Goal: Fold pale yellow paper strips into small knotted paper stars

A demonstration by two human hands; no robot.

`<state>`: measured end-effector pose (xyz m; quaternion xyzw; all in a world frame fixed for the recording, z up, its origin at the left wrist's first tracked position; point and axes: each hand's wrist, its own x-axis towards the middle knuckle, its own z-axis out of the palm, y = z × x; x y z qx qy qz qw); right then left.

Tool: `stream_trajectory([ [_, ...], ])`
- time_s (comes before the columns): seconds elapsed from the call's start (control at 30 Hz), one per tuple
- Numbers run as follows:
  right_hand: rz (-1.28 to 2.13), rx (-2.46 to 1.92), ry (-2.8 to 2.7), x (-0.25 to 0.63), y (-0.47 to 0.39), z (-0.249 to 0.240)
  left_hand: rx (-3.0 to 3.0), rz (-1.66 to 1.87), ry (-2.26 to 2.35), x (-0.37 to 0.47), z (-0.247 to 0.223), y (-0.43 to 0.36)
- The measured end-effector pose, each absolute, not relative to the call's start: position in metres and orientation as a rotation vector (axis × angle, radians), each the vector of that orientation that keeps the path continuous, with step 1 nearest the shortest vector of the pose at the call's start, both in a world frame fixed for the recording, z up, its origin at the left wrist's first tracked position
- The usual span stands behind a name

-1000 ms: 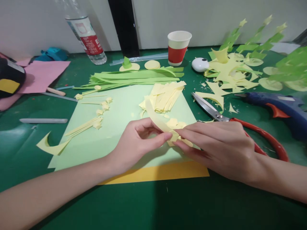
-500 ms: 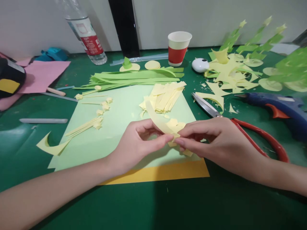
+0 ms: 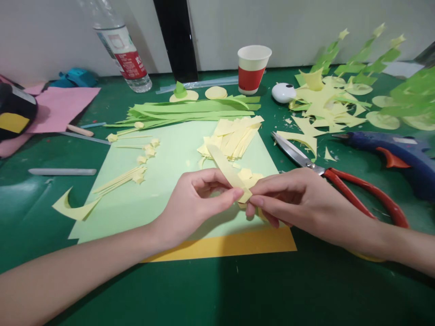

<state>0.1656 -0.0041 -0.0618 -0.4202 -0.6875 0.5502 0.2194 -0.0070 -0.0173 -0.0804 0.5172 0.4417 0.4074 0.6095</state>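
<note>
A pale yellow paper strip (image 3: 224,166) slants up and left from between my hands, its lower end folded into a small flat knot. My left hand (image 3: 200,199) pinches the strip by the fold between thumb and fingers. From the right, my right hand (image 3: 295,199) has its thumb and forefinger closed on the folded end's edge. Under both hands lie light green sheets (image 3: 170,181) over an orange sheet (image 3: 238,242). Behind them is a pile of yellow strips (image 3: 238,136), and small folded yellow pieces (image 3: 249,176) are partly hidden by my right hand.
Red-handled scissors (image 3: 353,190) and a blue glue gun (image 3: 387,145) lie right. A paper cup (image 3: 253,70) and a bottle (image 3: 127,59) stand behind green strips (image 3: 190,110). Small paper stars on stems (image 3: 118,179) and a grey pen-like stick (image 3: 61,172) are left.
The strip's folded end has turned and shows flatter, with a pointed edge. My right hand has shifted slightly down, its lower fingers showing more, and more of the scissors is uncovered.
</note>
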Motion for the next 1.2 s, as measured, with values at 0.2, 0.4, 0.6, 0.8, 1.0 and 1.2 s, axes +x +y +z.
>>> stream_trajectory([
  [0.2,1.706,-1.141,-1.821,0.1680,-0.0054,-0.0669,1.285,0.907,1.051,-0.0055,-0.0762,-0.0189],
  [0.4,2.181,-1.080,-1.347,0.1722,-0.0037,-0.0594,1.550,1.012,0.984,-0.0063,-0.0746,-0.0228],
  [0.6,2.364,-1.021,-1.057,0.1746,-0.0050,-0.0612,1.769,1.079,1.015,-0.0057,-0.0779,-0.0256],
  [0.8,2.451,-0.983,-0.899,0.1725,-0.0102,-0.0606,1.786,1.096,0.960,-0.0081,-0.0790,-0.0263],
  [1.0,2.499,-0.935,-0.964,0.1713,-0.0071,-0.0591,1.691,1.136,0.941,-0.0082,-0.0823,-0.0261],
  [1.2,1.849,-1.129,-1.544,0.1726,-0.0018,-0.0612,1.744,1.101,1.100,-0.0036,-0.0793,-0.0243],
])
